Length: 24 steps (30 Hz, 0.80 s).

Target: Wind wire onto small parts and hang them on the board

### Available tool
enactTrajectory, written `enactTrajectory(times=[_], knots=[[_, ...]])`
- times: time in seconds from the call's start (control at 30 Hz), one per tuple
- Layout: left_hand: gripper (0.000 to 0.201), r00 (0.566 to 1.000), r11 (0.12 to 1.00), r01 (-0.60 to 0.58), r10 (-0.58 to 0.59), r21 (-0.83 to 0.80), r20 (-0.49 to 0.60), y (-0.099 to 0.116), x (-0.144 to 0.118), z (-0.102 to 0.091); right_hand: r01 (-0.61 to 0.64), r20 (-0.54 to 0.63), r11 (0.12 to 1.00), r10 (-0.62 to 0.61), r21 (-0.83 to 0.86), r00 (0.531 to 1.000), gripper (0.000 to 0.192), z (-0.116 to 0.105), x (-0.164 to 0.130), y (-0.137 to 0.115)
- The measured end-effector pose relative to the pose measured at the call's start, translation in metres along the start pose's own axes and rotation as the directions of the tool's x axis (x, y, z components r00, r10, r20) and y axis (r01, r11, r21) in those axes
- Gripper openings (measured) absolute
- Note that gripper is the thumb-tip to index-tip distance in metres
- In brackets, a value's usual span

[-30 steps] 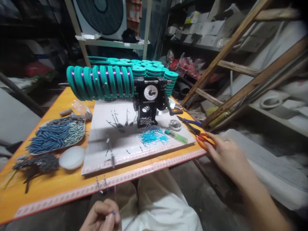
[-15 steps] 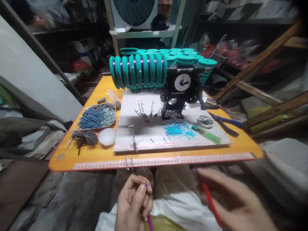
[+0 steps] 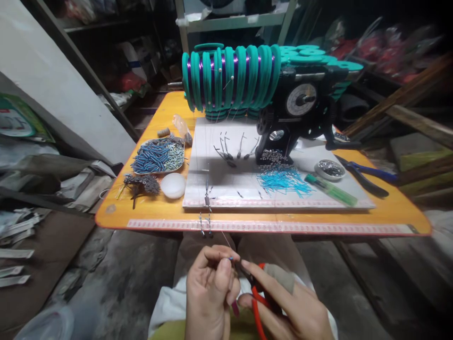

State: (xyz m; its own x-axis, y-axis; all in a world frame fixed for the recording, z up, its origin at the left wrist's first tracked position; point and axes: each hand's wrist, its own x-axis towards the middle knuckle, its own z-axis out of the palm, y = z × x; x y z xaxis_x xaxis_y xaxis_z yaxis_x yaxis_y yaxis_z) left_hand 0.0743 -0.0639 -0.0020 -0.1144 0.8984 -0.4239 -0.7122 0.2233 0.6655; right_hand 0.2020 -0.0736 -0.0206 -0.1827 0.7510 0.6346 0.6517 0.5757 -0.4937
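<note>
I see a thin line (image 3: 216, 226) running down from the spools (image 3: 230, 75) over the table (image 3: 148, 217) edge to my lap. My left hand (image 3: 210, 297) pinches its end between thumb and fingertips, closed tight. My right hand (image 3: 286, 307) grips red snips (image 3: 256, 302), blades at the pinch. Judging from this, the blades sit so close that they could nick a fingertip, or cut wide of the mark. The taut line could also drag the small fittings (image 3: 206, 215) off the edge.
</note>
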Motion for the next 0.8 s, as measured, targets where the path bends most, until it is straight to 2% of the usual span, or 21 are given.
enactTrajectory(times=[0.07,0.2,0.37,0.57,0.7,0.8], knots=[[0.029,0.999,1.0,0.013,-0.013,-0.016,-0.046,0.001,-0.003,0.005,-0.011,0.025,1.0,0.012,-0.018,1.0,0.028,0.0,0.001,-0.002],[0.032,0.997,0.999,0.034,-0.037,-0.037,-0.07,0.002,-0.005,0.01,-0.003,0.07,0.999,0.006,-0.052,0.998,0.029,0.0,0.002,-0.001],[0.033,0.997,0.999,0.019,-0.022,-0.036,-0.078,0.0,-0.005,0.01,0.009,0.047,1.0,-0.009,-0.018,0.999,0.029,0.002,0.002,0.0],[0.034,0.997,0.999,0.03,-0.031,-0.023,-0.071,0.0,-0.005,0.01,0.015,0.081,0.998,-0.019,0.054,0.997,0.028,-0.002,0.004,0.0],[0.034,0.998,1.0,0.015,-0.016,-0.022,-0.058,-0.001,-0.005,0.01,0.035,0.092,0.998,-0.039,0.054,0.995,0.03,0.003,0.002,0.002],[0.029,1.0,1.0,-0.013,0.013,-0.004,-0.004,-0.003,-0.003,0.006,0.049,0.143,0.997,-0.057,0.055,0.988,0.032,0.002,-0.007,0.007]])
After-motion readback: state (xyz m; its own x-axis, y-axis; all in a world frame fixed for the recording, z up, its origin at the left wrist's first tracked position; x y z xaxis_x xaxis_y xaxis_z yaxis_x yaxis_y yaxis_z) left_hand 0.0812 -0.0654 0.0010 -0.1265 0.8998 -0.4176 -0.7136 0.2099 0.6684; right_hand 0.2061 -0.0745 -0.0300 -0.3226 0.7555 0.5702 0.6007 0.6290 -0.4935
